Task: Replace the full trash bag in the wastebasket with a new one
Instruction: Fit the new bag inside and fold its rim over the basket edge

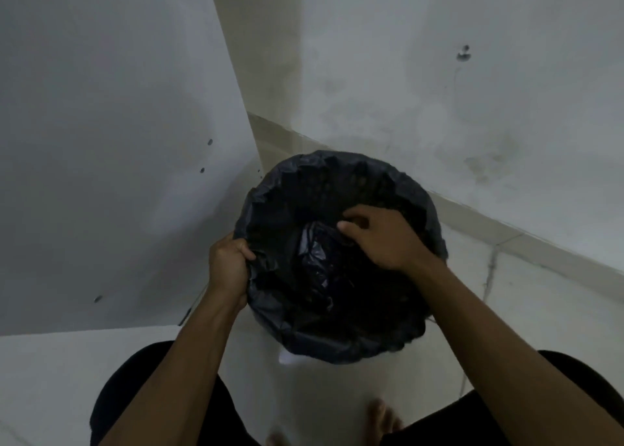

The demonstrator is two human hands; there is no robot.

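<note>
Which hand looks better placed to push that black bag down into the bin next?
Likely the right. The right hand is inside the mouth of the black trash bag, over its crumpled middle; the left hand grips the bag's edge on the left, seemingly holding it in place.

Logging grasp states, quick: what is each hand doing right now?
Left hand: grips the folded-over edge of the black plastic trash bag.
Right hand: fingers curled inside the bag; whether it holds anything cannot be told.

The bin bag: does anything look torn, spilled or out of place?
Nothing looks spilled or torn. The black bag is rumpled around its opening, where the left hand grips its edge. The wall is stained and pocked with holes.
</note>
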